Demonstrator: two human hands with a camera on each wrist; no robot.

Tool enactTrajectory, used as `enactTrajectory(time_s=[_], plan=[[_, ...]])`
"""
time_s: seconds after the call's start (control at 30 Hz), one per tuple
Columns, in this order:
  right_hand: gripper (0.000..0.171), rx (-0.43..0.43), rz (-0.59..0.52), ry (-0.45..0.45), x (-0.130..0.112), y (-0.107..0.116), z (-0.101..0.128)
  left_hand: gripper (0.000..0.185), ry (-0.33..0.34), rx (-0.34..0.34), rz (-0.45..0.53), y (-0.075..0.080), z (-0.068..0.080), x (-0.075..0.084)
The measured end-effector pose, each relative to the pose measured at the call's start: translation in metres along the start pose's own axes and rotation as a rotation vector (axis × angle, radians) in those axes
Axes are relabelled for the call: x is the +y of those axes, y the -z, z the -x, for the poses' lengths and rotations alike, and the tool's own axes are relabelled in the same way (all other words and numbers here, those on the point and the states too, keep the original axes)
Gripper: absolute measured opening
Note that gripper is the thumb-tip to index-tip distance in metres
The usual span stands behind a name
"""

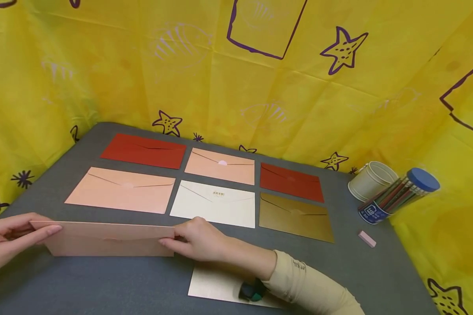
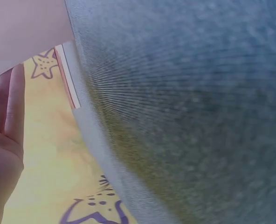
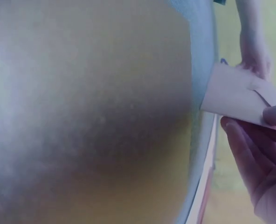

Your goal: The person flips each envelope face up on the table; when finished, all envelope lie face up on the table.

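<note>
A pale pink envelope (image 1: 110, 245) is held on edge, tilted up, near the front left of the dark grey table. My left hand (image 1: 17, 238) pinches its left end, thumb in front and fingers behind. At the other end, my right hand (image 1: 201, 239) grips the upper corner, its thumb lying on the front face. The right wrist view shows the same envelope (image 3: 236, 91) between thumb and fingers. Under my right forearm lies a pale champagne envelope (image 1: 214, 284), partly hidden by the sleeve and a dark wrist device.
Two rows of envelopes lie beyond my hands: red (image 1: 143, 151), pink (image 1: 122, 189), peach with a round seal (image 1: 220, 170), white (image 1: 214, 205), another red (image 1: 291, 181) and gold (image 1: 295, 221). Rightward stand a cream bucket (image 1: 372, 179), a pencil tub (image 1: 398, 197) and an eraser (image 1: 367, 239).
</note>
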State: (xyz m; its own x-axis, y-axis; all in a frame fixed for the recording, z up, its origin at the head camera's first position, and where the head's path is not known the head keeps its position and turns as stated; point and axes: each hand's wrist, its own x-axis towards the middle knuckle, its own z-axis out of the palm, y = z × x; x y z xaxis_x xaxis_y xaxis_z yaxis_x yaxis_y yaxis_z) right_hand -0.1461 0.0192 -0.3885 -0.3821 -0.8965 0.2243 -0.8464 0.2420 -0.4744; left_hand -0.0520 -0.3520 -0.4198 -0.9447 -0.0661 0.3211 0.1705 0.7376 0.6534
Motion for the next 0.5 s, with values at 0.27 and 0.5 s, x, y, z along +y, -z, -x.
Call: enactTrajectory(time_s=[0.27, 0.5], plan=[[0.02, 0.048, -0.231, -0.121, 0.008, 0.0, -0.009, 0.016, 0.068, -0.013, 0.142, -0.002, -0.003, -0.024], [0.014, 0.057, -0.427, -0.269, 0.011, -0.005, -0.02, 0.043, 0.243, -0.063, -0.046, -0.004, -0.007, -0.037]])
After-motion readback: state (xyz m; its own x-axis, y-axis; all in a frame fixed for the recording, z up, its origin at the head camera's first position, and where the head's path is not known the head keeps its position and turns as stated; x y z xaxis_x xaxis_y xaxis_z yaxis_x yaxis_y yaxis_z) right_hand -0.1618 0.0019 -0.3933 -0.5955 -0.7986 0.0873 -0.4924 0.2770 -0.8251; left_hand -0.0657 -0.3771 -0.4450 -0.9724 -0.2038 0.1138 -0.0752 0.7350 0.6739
